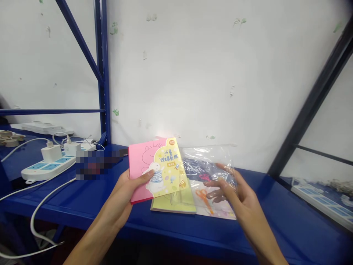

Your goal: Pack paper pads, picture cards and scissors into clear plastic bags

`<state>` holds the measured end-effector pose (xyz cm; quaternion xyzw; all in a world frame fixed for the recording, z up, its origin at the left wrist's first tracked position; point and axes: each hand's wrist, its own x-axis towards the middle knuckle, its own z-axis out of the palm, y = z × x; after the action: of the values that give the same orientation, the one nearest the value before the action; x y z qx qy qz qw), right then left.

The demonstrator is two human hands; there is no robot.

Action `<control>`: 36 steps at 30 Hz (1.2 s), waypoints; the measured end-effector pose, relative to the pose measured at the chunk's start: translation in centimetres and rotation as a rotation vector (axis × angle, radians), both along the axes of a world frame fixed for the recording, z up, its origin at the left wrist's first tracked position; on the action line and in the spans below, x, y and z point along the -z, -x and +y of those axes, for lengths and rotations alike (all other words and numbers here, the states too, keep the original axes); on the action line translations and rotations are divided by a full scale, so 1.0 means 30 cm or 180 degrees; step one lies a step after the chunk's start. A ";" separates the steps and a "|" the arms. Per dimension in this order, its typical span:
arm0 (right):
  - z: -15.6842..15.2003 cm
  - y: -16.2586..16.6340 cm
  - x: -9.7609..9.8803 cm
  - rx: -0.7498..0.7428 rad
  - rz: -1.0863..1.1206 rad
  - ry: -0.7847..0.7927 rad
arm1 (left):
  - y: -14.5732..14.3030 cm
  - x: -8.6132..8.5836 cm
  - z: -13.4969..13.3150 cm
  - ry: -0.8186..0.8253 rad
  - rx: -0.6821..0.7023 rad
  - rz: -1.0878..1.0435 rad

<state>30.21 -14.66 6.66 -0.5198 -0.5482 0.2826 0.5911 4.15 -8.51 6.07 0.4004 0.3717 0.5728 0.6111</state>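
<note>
My left hand (129, 187) grips a square pink paper-cutting booklet (138, 158), thumb on its front and fingers behind. A yellow printed panel with a white bear covers the booklet's right part. My right hand (234, 191) is at a clear plastic bag (212, 152), its thumb in front and several fingers seen through the film. Under or inside the bag, orange scissors (204, 200) and a small pink-red item (204, 177) show; which of the two I cannot tell. A yellow-green pad (173, 204) lies beneath the booklet, partly hidden.
On the blue table (104, 206), a white power strip (49, 167) with plugged chargers and cables is at left. Another power strip (322, 202) lies at far right. A blurred-out item (96, 163) sits behind my left hand. Blue shelf posts (103, 73) stand before the white wall.
</note>
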 end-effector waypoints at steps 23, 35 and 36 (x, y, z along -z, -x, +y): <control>-0.041 -0.018 -0.026 -0.0080 0.0180 -0.0222 | 0.011 0.000 0.007 0.0163 0.0658 0.0007; -0.046 -0.020 -0.016 -0.0177 0.0076 -0.0479 | 0.015 -0.005 0.007 0.0290 0.0737 0.0081; -0.045 -0.021 -0.017 -0.0177 0.0073 -0.0454 | 0.016 -0.008 0.007 0.0313 0.0749 0.0094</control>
<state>30.85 -16.01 7.19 -0.4577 -0.5744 0.2650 0.6248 3.66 -8.31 6.30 0.4192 0.3588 0.4723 0.6874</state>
